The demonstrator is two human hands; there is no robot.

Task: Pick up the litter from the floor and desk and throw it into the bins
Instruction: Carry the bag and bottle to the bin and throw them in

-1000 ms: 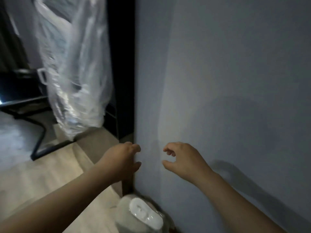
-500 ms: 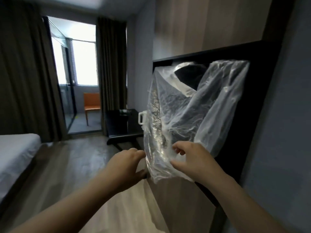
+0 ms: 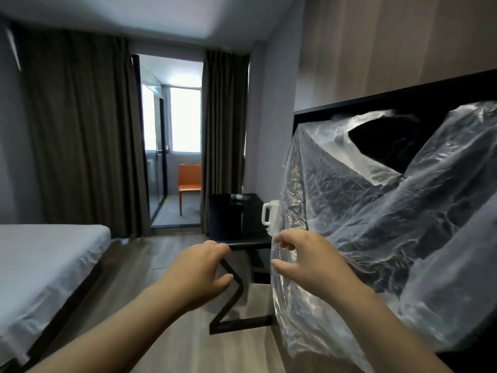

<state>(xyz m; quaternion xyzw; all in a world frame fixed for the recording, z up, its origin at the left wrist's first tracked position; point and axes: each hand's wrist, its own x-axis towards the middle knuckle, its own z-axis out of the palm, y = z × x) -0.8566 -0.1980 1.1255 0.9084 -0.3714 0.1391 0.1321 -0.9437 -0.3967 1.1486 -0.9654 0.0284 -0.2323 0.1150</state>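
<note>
The left hand (image 3: 200, 274) is held loosely curled, empty; the right hand (image 3: 313, 262) is curled at the left edge of the plastic bag (image 3: 363, 224) (grasp cannot be told).

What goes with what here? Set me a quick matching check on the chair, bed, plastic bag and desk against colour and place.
Things:
1. chair
2. bed
3. plastic bag
4. desk

Descriptions:
A. clear and crinkled, at the right
B. black, in the middle of the view
C. orange, farthest away
D. white, at the left

Pairs: 1-C, 2-D, 3-A, 4-B.
</note>
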